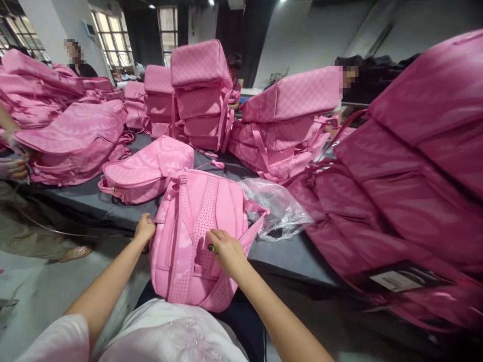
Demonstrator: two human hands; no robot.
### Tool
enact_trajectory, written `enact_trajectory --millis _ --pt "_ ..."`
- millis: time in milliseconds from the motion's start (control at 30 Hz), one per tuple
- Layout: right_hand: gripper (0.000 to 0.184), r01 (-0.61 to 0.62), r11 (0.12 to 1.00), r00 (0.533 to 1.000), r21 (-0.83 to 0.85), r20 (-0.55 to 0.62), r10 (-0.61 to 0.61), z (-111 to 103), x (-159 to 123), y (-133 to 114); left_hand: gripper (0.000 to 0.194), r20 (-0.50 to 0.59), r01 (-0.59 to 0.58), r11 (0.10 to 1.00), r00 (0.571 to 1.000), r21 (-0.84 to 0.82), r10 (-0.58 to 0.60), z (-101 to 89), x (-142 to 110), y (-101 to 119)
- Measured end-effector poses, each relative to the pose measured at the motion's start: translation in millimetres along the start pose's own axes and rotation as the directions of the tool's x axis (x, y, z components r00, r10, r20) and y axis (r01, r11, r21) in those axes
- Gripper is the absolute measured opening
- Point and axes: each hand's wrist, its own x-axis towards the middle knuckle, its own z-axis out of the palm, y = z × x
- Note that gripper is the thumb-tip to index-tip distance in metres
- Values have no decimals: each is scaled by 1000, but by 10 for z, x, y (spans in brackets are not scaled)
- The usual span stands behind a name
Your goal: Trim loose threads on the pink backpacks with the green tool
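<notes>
Left hand (pixel 145 229) grips the pink backpack (pixel 230 198) by its left edge; right hand (pixel 228 251) grips a small green-and-black tool (pixel 212 248) over its back, best kept clear of fabric.

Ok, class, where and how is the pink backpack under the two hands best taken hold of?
Probably by both long side edges of the pink backpack, one of the hands on each, coming from the wearer's side. Its near end faces that way, the body looks wide and soft, and the right-hand strap stands away from the side, so it may give.
</notes>
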Motion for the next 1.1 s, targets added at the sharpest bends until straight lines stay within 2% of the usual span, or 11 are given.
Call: enact_trajectory --millis 133,167,233,300,433,600,667,733,867,1000,1100 --pt "39 -182 983 983 32 40 180 105 204 -39 56 -196 -374 906 890 200 411 4 -206 271" --pt "33 -259 964 966 63 45 256 130 202 15 55 -92 -564 784 793 261 602 101 -269 350" --pt "26 -425 898 905 114 42 423 169 151 178 53 271 -872 399 472 284 839 373 -342 479" --pt "33 -559 817 828 142 41 560 192 78 386 52 553 -964 123 238 236 799 652 -318 540" --pt "29 -693 664 715 282 151 683 257 49 823 52 629 -939 -18 216 344 747 912 -132 486" --pt "28 -661 538 706 524 190 682 326 249 1112 49 590 -922 -62 192 383 784 878 -129 622" --pt "24 -633 512 717 580 189 671 243 251 1053 46 577 -937 -123 95 327 811 899 -171 835" --pt "25 -601 525 730 602 147 668 74 168 893 44 527 -945 -233 -81 228 846 933 -195 1112" --pt "23 -546 681 773 488 -19 634 -310 -72 510 57 407 -897 -429 -352 111 842 993 -233 1614" --pt "23 -590 687 778 423 71 624 -322 -127 380 53 567 -826 -564 -453 25 688 1089 -259 1788" --pt "24 -642 644 746 416 143 651 -148 -89 434 56 649 -819 -572 -415 38 637 1130 -28 1913"
